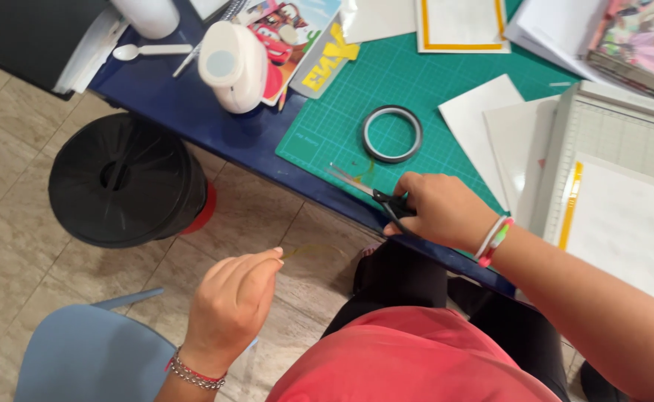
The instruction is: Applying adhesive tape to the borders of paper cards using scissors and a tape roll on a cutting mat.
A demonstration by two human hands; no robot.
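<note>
Trimming a thin strip beside the green mat

Holding black-handled scissors (381, 195) at the green gridded cutting mat's (327, 126) near edge, the right hand (435, 211) grips them closed-fisted. Below that mat, the left hand (234, 298) pinches a thin yellowish strip (313, 250), apparently already cut free.

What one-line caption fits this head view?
Right hand holds scissors over a green mat; left hand pinches a thin strip near a black bin.

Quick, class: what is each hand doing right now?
Left hand: closed, pinching a thin yellowish strip.
Right hand: closed on black scissors.
</note>
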